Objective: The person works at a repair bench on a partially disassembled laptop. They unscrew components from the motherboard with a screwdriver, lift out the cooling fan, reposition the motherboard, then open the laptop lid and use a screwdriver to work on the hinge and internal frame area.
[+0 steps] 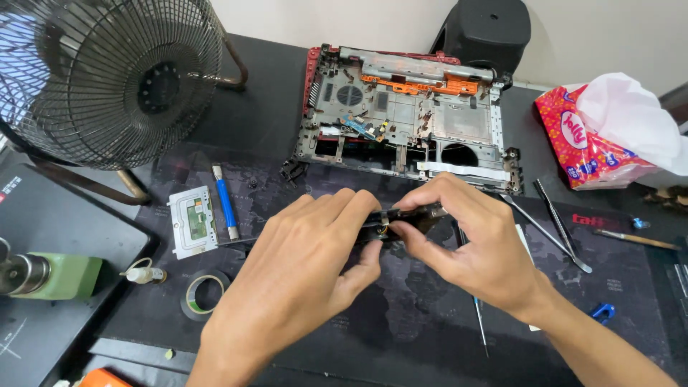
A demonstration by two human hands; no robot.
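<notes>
Both hands meet at the centre of the bench [430, 337], over a dark mat. The left hand [301, 272] and right hand [466, 244] each pinch one end of a small dark part [401, 218], thumbs beneath and fingers curled over the top. The part is held clear of the mat, between the fingertips; a narrow metal band appears to wrap its middle, though the fingers hide most of it.

At 12 o'clock from the hands lies an opened laptop base [408, 115], red-edged with an orange piece along its far side. At 9 o'clock lie a touchpad board [192, 222] and a blue-handled tool [226, 204], side by side. At 8 o'clock sit a tape roll [203, 295] and a small glue bottle [145, 274]. At 3 o'clock lie tweezers [559, 218] and a metal probe [548, 236], near each other. A thin screwdriver [479, 322] lies at 5 o'clock, partly under the right wrist. At 10 o'clock stands a wire-guarded fan [115, 79]. At 2 o'clock rests a red tissue pack [584, 147].
</notes>
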